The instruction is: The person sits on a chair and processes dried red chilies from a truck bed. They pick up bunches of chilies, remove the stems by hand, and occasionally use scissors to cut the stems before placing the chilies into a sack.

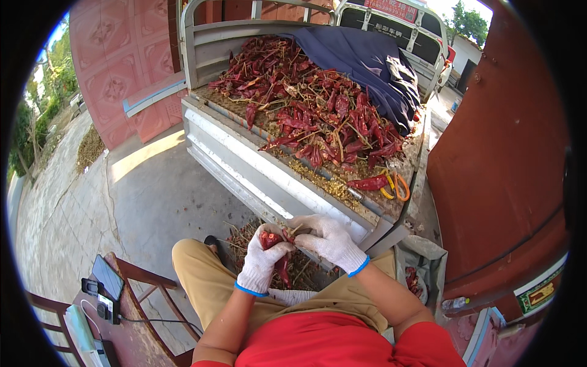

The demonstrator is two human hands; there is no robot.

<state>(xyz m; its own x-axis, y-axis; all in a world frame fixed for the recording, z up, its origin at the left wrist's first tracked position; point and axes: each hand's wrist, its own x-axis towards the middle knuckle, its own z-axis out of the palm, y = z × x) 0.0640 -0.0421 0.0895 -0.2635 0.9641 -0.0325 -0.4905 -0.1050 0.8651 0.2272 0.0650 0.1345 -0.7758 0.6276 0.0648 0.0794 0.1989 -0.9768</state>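
Observation:
White knit gloves with blue cuffs cover both hands, held close together over the lap. My left hand (266,261) grips dried red chili peppers (281,269), one hanging below the palm. Just to its right, the fingers of my right hand (323,236) pinch the stem end of a chili pepper (289,234). A large heap of dried red chili peppers with stems (312,114) covers the truck bed ahead. On the bed's near right corner lie orange- and yellow-handled scissors (395,184) beside a single chili pepper (368,182).
The lowered metal tailgate (247,158) stands before my knees. Stems and debris (243,243) lie on the ground beneath my hands. A sack with chili peppers (415,280) is at right; a wooden bench (133,316) holding a phone (107,277) is at left. Dark blue cloth (357,59) partly covers the heap.

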